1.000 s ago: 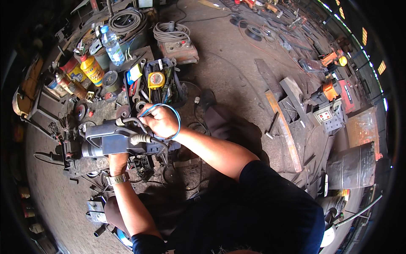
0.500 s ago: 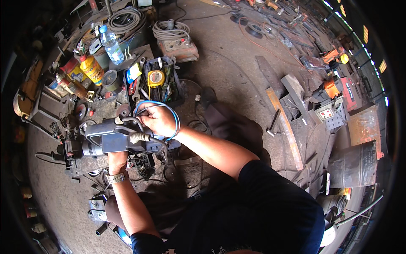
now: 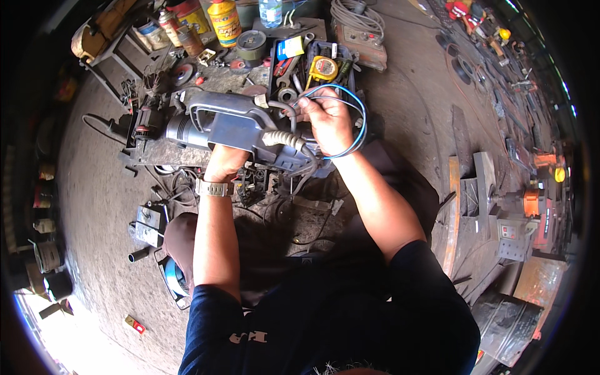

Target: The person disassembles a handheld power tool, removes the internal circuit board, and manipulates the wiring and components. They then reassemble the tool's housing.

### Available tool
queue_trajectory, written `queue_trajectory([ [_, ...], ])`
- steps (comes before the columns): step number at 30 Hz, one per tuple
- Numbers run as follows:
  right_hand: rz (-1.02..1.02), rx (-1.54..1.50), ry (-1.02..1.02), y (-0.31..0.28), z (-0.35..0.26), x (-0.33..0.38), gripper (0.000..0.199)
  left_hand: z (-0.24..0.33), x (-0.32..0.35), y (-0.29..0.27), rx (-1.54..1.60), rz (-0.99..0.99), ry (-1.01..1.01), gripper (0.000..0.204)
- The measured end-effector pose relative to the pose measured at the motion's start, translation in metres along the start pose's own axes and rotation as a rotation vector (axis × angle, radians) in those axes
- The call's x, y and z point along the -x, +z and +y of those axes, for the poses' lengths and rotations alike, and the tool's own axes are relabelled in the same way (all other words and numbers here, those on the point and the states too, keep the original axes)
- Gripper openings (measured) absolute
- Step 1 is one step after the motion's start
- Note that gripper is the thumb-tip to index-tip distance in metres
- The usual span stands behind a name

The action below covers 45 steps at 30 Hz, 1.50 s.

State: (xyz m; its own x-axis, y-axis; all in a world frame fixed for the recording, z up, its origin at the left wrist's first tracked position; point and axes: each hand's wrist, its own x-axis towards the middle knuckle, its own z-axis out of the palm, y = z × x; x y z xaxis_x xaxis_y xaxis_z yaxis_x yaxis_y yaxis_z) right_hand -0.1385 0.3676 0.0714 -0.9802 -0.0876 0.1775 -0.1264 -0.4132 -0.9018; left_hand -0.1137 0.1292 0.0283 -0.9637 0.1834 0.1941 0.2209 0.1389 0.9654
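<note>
A grey-blue power tool (image 3: pixel 234 134) with a loop handle on top lies across the workbench in front of me. My left hand (image 3: pixel 227 161), a metal watch at its wrist, grips the housing from the near side; its fingers disappear behind it. At the tool's right end my right hand (image 3: pixel 326 115) pinches a wire end between thumb and fingers. A loop of blue wire (image 3: pixel 364 122) passes round this hand and over its wrist. A ribbed grey cable sleeve (image 3: pixel 282 139) crosses the tool's right part, beside a dark cable.
Behind the tool stands a toolbox (image 3: pixel 351 69) with a yellow tape measure (image 3: pixel 323 69) and wrenches. A yellow bottle (image 3: pixel 225 24), a tin (image 3: pixel 251 47) and a clear plastic bottle (image 3: pixel 271 12) line the bench's back. A red machine (image 3: pixel 359 47) bears coiled cable. Metal bars (image 3: pixel 451 212) lie at right.
My view has swung, so tool, bench and hands appear farther right and higher. The left hand stays at the housing. The right hand remains at the wires, its fingers now turned more upward.
</note>
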Motion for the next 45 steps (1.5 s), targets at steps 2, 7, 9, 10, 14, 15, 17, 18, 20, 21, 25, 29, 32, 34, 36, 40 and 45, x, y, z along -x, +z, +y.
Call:
queue_trajectory([
  [2, -0.018, 0.204, -0.196, -0.005, 0.002, 0.003, 0.008, 0.009, -0.001, 0.003, 0.018, -0.01, -0.002, 0.01],
  [7, 0.119, -0.067, -0.202, -0.011, 0.0, -0.001, 0.005, 0.013, -0.001, 0.008, 0.032, 0.017, 0.0, 0.009],
  [9, 0.138, -0.084, -0.156, -0.01, -0.004, -0.004, 0.002, 0.014, 0.001, 0.011, 0.043, 0.033, 0.001, 0.01],
  [10, 0.177, -0.136, -0.136, -0.01, -0.003, -0.005, 0.002, 0.014, 0.0, 0.012, 0.018, 0.044, 0.018, 0.01],
  [14, 0.282, -0.223, -0.081, -0.011, -0.003, -0.006, 0.01, 0.022, -0.002, 0.012, -0.035, 0.067, 0.108, 0.02],
  [15, 0.293, -0.212, -0.102, -0.014, -0.001, -0.006, 0.009, 0.026, -0.003, 0.014, -0.053, 0.074, 0.138, 0.022],
  [17, 0.255, -0.228, -0.037, -0.008, -0.008, -0.001, 0.01, 0.017, -0.001, 0.014, -0.044, 0.144, 0.147, 0.025],
  [18, 0.251, -0.182, -0.016, -0.009, -0.01, -0.002, 0.011, 0.011, 0.0, 0.012, -0.213, 0.166, 0.188, 0.023],
  [20, 0.237, -0.106, -0.029, -0.007, -0.013, 0.0, 0.014, 0.012, 0.006, 0.012, -0.541, 0.179, 0.243, 0.022],
  [21, 0.205, -0.103, -0.038, -0.011, -0.01, 0.0, 0.015, 0.012, 0.014, 0.013, -0.373, 0.209, 0.111, 0.022],
  [25, 0.217, -0.068, -0.049, -0.01, -0.01, 0.0, 0.017, 0.036, 0.043, 0.012, 0.29, 0.179, -0.095, 0.04],
  [29, 0.2, -0.025, 0.009, -0.012, -0.015, 0.001, 0.016, 0.033, 0.052, 0.021, 0.59, 0.294, -0.149, 0.034],
  [32, 0.114, 0.293, -0.126, -0.032, -0.027, -0.001, 0.016, 0.037, 0.045, 0.028, 0.638, 0.363, -0.2, 0.033],
  [34, -0.045, 0.849, -0.218, -0.08, -0.036, -0.003, 0.018, 0.036, 0.041, 0.032, 0.719, 0.38, -0.199, 0.032],
  [36, -0.134, 1.321, -0.133, -0.101, -0.055, 0.011, 0.022, 0.032, 0.04, 0.033, 0.772, 0.395, -0.21, 0.031],
  [40, -0.33, 1.6, 0.473, -0.127, -0.095, 0.042, 0.05, 0.037, 0.041, 0.034, 0.779, 0.358, -0.215, 0.032],
  [45, -0.526, 1.851, 0.656, -0.125, -0.13, 0.041, 0.078, 0.04, 0.042, 0.033, 0.75, 0.379, -0.174, 0.033],
])
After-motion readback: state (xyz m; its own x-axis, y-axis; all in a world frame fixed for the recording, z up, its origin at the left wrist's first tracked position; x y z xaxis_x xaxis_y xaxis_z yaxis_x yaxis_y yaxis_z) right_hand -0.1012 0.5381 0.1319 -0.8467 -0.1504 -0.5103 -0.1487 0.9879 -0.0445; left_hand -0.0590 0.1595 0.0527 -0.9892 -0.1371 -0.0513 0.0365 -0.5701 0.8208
